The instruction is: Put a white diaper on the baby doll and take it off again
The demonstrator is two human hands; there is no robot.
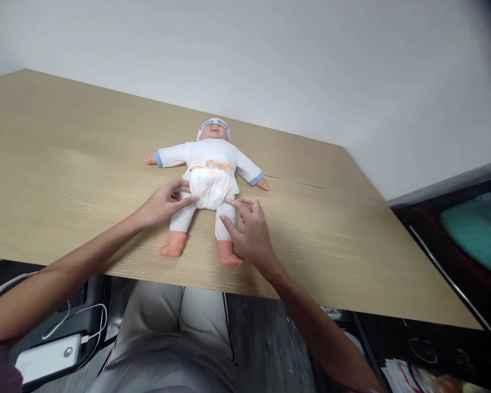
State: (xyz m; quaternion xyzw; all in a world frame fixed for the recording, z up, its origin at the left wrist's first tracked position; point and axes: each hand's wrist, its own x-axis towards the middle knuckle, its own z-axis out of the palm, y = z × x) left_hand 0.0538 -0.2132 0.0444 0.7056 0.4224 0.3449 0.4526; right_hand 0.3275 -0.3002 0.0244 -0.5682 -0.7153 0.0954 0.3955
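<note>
Pale wood-grain table [65, 164] against a plain white wall [311, 65]; a baby doll [210, 164] lies on its back near the table's front edge, head toward the wall, feet toward the person.

Left hand [163, 204]: fingers loosely curled, thumb and fingertips touching the diaper [210, 188] at the hip on that hand's side. Whether they actually pinch the fabric cannot be told.

Right hand [249, 229]: fingers spread, index finger stretched out with its tip on the other edge of the diaper, palm resting over the doll's nearer thigh. Nothing enclosed in it.

Diaper sits between the two hands, white with an orange printed band at the waist. Beyond the hands: white long-sleeved top with blue cuffs, arms flung out to both sides, and a white cap [213, 124] with blue lettering. Just short of the hands: bare feet.

Below the table edge, under the left forearm: a white power bank [49, 357] with a cable, beside the person's grey trousers [175, 338].
</note>
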